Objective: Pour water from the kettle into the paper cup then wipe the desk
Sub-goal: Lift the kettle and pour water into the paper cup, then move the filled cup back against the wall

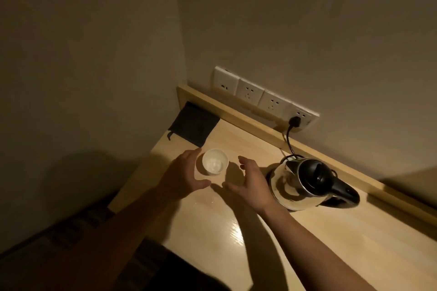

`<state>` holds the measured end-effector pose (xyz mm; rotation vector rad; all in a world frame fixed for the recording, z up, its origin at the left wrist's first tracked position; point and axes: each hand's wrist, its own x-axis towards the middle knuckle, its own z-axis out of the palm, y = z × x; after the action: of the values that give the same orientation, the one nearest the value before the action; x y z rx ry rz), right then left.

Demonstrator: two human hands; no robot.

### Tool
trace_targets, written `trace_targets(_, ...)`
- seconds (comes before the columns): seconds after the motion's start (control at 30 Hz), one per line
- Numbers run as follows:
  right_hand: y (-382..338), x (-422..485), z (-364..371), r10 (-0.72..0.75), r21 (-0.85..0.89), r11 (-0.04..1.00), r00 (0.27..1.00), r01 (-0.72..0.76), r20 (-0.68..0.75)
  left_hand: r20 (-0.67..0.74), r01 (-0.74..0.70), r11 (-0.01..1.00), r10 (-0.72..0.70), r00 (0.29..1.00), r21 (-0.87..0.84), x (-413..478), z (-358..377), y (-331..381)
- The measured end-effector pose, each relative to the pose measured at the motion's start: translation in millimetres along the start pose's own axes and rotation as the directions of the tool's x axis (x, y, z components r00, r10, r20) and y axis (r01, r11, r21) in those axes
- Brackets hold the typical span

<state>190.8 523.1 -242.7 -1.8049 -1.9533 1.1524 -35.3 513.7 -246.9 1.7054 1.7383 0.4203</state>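
A white paper cup [214, 161] stands upright on the wooden desk [307, 238], with water showing inside. My left hand [183, 176] curves around the cup's left side, fingers apart, close to it but not gripping. My right hand [250, 183] hovers open just right of the cup, holding nothing. A steel kettle [305, 183] with a black lid and handle sits on its base to the right of my right hand. A dark folded cloth [195, 123] lies at the desk's far left corner. A few small droplets [212, 201] glint on the desk below the cup.
A row of white wall sockets [264, 98] sits above the desk's raised back ledge [236, 111]; the kettle's black cord [289, 136] plugs into the rightmost one. The wall corner closes the left side. The desk's left edge drops to a dark floor.
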Motion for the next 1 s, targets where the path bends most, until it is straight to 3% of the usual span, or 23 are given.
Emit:
trace_targets(0.1,-11.7,20.1,21.1,0.121,0.082,0.989,0.992,-0.123,0.032,0.226,0.026,0.999,-0.035,0.974,0.044,23.6,-7.0,-15.3)
trace_targets(0.2,-12.4,30.1,30.4,0.144,0.047,0.988,0.99,-0.144,0.008,0.307,0.0,1.0,0.0,0.952,0.002,41.2,-5.3,-22.1)
trace_targets(0.63,-13.3,39.2,28.5,0.058,0.109,0.993,0.998,-0.054,-0.03,0.329,0.002,0.999,0.014,0.944,-0.046,67.0,-4.2,-29.6)
trace_targets(1.0,-14.1,88.6,-7.8,0.092,0.167,0.983,0.988,-0.07,-0.125,0.297,-0.016,0.982,0.073,0.952,-0.188,131.3,-13.8,3.8)
